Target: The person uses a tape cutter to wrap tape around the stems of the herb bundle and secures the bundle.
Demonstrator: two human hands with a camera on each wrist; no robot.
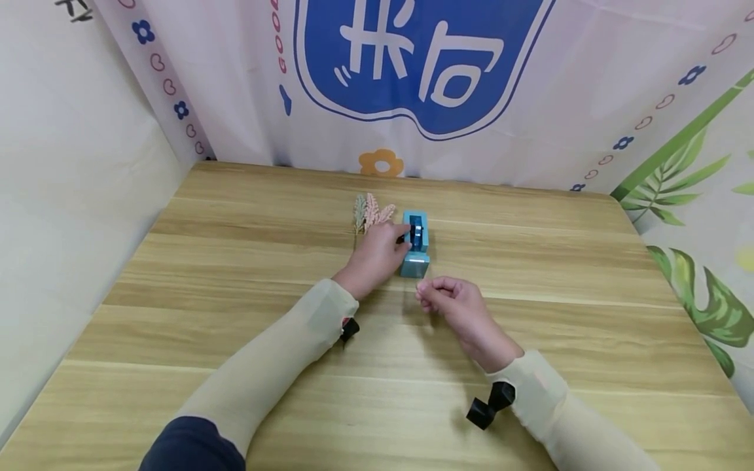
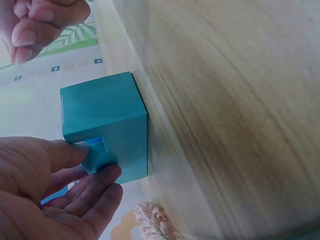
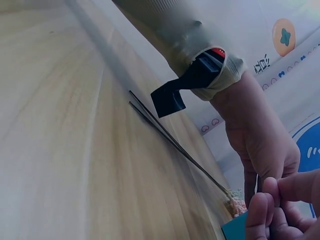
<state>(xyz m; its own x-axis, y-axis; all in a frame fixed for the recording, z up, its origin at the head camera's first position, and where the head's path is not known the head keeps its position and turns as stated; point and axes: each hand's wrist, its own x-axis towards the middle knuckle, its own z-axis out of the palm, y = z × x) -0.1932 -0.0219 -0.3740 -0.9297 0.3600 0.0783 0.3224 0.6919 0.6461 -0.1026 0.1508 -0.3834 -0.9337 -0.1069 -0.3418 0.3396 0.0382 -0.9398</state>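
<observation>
A teal tape dispenser (image 1: 415,265) stands on the wooden table, its open top showing the dark blue roll holder. My left hand (image 1: 377,252) grips it from the left side, thumb and fingers at the cutout seen in the left wrist view. Just in front of the dispenser's near end is my right hand (image 1: 456,304), thumb and forefinger pinched together. A faint clear strip of tape shows between those fingertips and the dispenser; much of it is too transparent to make out. In the right wrist view the fingers hide most of the dispenser (image 3: 234,227).
Artificial flower sprigs (image 1: 371,210), pink and pale green, lie behind my left hand, their thin dark stems (image 3: 170,140) pointing toward me. A printed curtain (image 1: 247,118) hangs along the table's far edge. Black wrist mounts (image 1: 484,412) stick out from the sleeves.
</observation>
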